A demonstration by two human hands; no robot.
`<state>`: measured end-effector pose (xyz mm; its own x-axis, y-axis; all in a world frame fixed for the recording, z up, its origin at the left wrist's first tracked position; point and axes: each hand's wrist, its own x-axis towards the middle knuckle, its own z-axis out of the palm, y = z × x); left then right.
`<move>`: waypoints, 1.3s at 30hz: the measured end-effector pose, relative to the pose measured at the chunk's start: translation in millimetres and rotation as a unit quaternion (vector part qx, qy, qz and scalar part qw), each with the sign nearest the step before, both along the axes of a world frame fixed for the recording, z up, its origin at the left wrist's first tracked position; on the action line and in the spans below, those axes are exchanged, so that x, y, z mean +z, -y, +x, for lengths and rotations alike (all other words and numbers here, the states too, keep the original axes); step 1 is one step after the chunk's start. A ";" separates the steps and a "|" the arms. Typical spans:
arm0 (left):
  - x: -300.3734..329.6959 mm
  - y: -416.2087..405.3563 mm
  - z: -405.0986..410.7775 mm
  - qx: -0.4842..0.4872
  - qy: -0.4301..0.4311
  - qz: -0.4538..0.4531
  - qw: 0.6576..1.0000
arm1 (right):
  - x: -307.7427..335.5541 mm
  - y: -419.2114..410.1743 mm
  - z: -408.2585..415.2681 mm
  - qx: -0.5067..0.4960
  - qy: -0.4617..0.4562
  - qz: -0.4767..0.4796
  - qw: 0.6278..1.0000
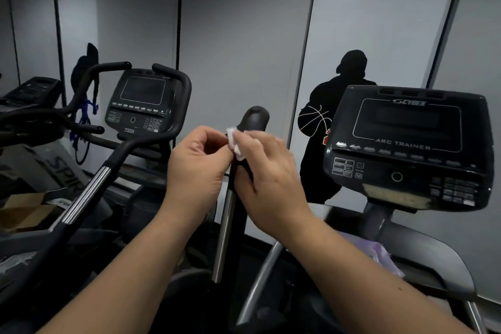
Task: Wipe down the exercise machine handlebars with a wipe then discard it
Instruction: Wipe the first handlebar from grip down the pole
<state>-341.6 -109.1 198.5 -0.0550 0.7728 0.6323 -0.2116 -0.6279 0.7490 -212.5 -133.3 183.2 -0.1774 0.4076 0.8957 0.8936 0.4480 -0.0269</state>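
An upright black handlebar (pixel 254 118) of the arc trainer rises in the middle of the view, with a silver tube (pixel 225 228) below its grip. A small white wipe (pixel 237 141) lies against the grip just under its rounded top. My right hand (pixel 267 179) is wrapped round the grip and holds the wipe against it. My left hand (pixel 199 163) sits right beside it on the left, its fingers curled and pinching the wipe's left edge.
The arc trainer's console (pixel 409 146) stands at the right. A second machine with console (pixel 141 103) and black handlebars (pixel 173 76) is at the left, its long bar (pixel 89 190) slanting towards me. A cardboard box (pixel 24 211) lies at far left. A purple bag (pixel 379 255) sits below the right console.
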 end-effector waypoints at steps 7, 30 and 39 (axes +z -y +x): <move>-16.3 14.5 -8.8 0.030 -0.078 0.013 0.996 | -22.2 23.5 -1.1 0.129 -0.277 -0.062 0.950; -32.9 -34.9 23.6 -0.016 -0.170 -0.055 0.984 | -56.9 -0.9 4.5 0.078 -0.246 -0.058 0.964; -25.3 -43.5 12.9 -0.058 -0.220 -0.062 0.972 | -61.8 -0.3 0.5 0.092 -0.360 -0.098 0.923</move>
<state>-328.7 -65.6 173.1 0.2910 0.8291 0.4775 0.0819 -0.5188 0.8510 -212.0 -132.9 121.4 0.3527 0.5962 0.7212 0.5213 0.5149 -0.6805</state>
